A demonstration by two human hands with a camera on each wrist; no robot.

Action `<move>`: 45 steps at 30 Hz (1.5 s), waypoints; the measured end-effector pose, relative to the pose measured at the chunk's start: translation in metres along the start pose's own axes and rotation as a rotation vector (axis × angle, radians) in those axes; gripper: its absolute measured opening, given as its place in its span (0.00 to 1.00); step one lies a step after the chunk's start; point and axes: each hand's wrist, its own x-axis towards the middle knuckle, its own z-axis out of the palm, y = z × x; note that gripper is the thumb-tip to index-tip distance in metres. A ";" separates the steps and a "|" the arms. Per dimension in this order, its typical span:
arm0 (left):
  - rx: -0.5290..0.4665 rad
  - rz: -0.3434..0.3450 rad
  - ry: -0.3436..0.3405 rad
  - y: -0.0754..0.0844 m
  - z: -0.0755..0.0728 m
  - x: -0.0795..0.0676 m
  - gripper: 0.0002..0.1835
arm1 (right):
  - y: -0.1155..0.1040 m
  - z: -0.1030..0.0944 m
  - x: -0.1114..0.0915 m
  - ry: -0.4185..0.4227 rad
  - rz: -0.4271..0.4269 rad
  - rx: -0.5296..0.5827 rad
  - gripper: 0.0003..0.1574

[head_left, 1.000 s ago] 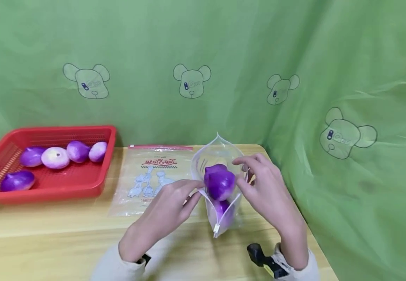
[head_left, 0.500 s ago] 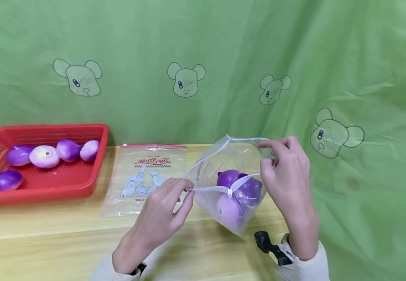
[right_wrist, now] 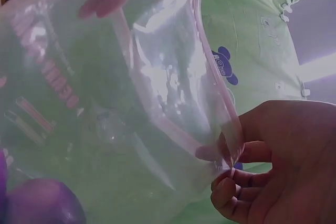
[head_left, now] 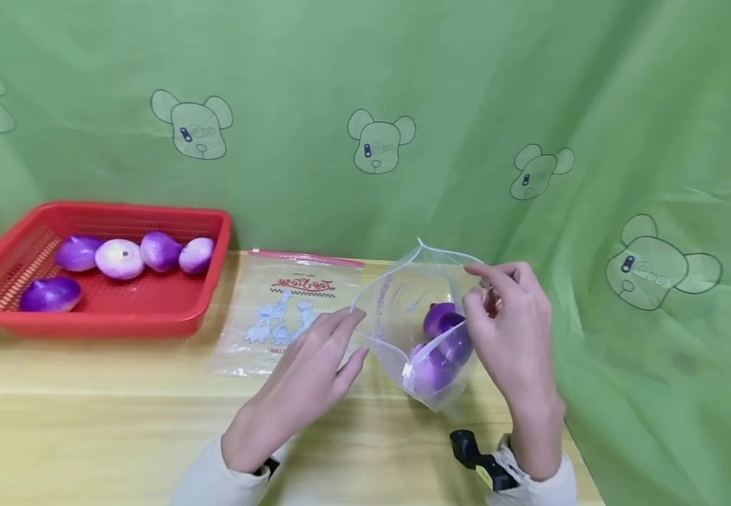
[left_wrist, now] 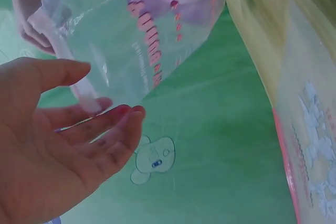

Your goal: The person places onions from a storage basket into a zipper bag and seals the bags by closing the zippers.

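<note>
A clear zip bag [head_left: 397,302] with a white slider at its front edge stands gaping in the head view. Several purple onions [head_left: 431,372] lie low in its right part; one onion [right_wrist: 44,203] shows at the bottom left of the right wrist view. My right hand [head_left: 517,327] pinches the bag's right rim between thumb and fingers. At the left rim is my left hand [head_left: 305,376], fingers fairly straight and thumb spread away. In the left wrist view the left hand's fingertips [left_wrist: 102,103] touch the bag's zip edge without gripping it.
To the left stands a red plastic basket [head_left: 109,323] holding several more onions [head_left: 119,258]. A flat printed zip bag [head_left: 289,309] with a pink zip lies on the wooden table [head_left: 119,414] between basket and hands. Green curtain [head_left: 289,190] borders the table behind and right.
The right hand has moved from beside the onion at the bag's mouth to the right rim. The onions have settled lower in the bag. The left hand's pinch on the rim has loosened.
</note>
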 end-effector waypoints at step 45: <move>-0.079 -0.310 0.175 -0.125 -0.049 -0.007 0.26 | -0.003 0.037 -0.006 -0.245 -0.147 0.107 0.26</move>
